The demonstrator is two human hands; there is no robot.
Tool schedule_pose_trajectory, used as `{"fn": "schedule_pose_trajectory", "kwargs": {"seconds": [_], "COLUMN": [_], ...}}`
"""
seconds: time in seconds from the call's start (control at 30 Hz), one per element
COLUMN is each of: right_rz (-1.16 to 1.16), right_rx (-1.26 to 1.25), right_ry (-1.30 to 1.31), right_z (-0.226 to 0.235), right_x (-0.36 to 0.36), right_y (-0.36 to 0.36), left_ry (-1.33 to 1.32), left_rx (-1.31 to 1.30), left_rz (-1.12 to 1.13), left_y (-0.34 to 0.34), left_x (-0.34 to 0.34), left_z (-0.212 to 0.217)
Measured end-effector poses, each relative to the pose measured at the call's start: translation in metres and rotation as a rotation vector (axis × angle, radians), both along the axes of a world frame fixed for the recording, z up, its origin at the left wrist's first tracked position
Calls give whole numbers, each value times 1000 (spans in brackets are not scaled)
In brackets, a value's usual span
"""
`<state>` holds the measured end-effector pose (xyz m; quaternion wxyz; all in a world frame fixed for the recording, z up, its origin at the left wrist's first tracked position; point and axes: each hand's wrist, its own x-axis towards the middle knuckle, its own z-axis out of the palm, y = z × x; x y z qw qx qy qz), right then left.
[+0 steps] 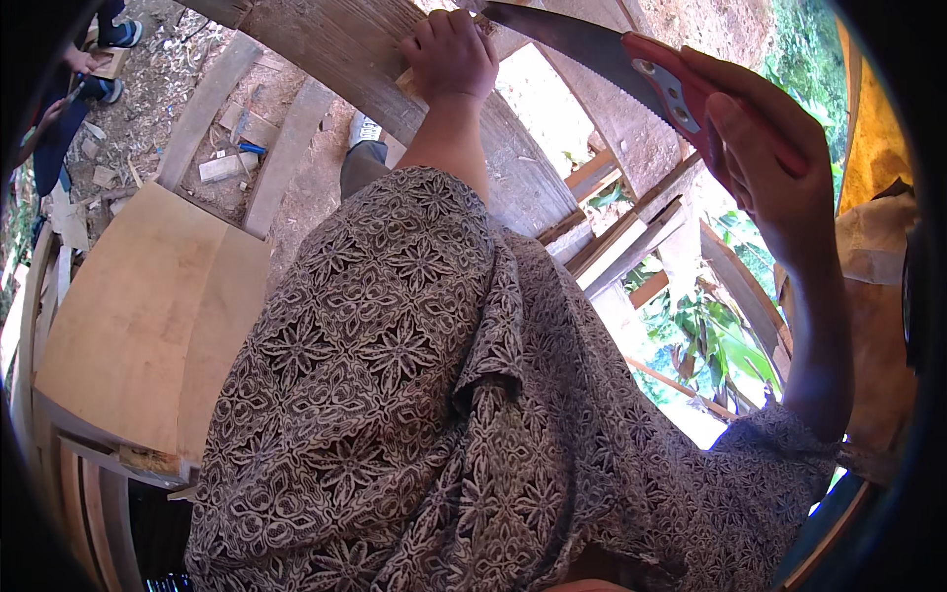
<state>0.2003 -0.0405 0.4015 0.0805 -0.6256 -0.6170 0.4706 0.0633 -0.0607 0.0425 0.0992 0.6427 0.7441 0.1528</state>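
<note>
Nearest the camera, the person's patterned brown garment (pixel 424 395) fills the lower middle of the view, and both bare forearms rise out of it toward the upper edge.

The right hand (pixel 764 158) is wrapped tight around the red handle (pixel 681 89) of a handsaw, fingers pressed together about it so the grip is full rather than a fingertip pinch. From the handle the toothed steel blade (pixel 572 44) runs up and left toward the top of the picture. The saw looks light enough for one hand; its blade is thin and likely to flex sideways, with sharp teeth along the lower edge, so the moulded handle is the only sensible place to hold it.

Further off, the left hand (pixel 452 54) lies palm down on a wide weathered plank (pixel 345 59), fingers curled over its far edge near where the blade's tip meets it. The plank appears stiff, rough and fairly heavy, the kind of piece that wants steadying by flat pressure close to the blade, fingers kept clear of the teeth.

At the left sits a pale smooth board (pixel 138 306). Beyond it, bare ground holds loose timber offcuts (pixel 232 163), and a grey shoe (pixel 363 130) shows beside the plank. Green leaves (pixel 710 345) show below on the right.
</note>
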Motion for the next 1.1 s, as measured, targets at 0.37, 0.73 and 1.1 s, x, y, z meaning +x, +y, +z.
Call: {"fn": "schedule_pose_trajectory", "kwargs": {"seconds": [0.37,0.73,1.1], "right_rz": [-68,-305,-545], "right_rx": [-71,143,-30], "right_ry": [114,120,126], "right_z": [-30,-77,-170], "right_x": [33,120,139], "right_y": [18,-87,-184], "left_ry": [24,55,-342], "left_rx": [-7,-97,151], "left_rz": [-10,-31,-168], "left_y": [0,27,33], "left_x": [11,7,-55], "left_z": [11,53,43]}}
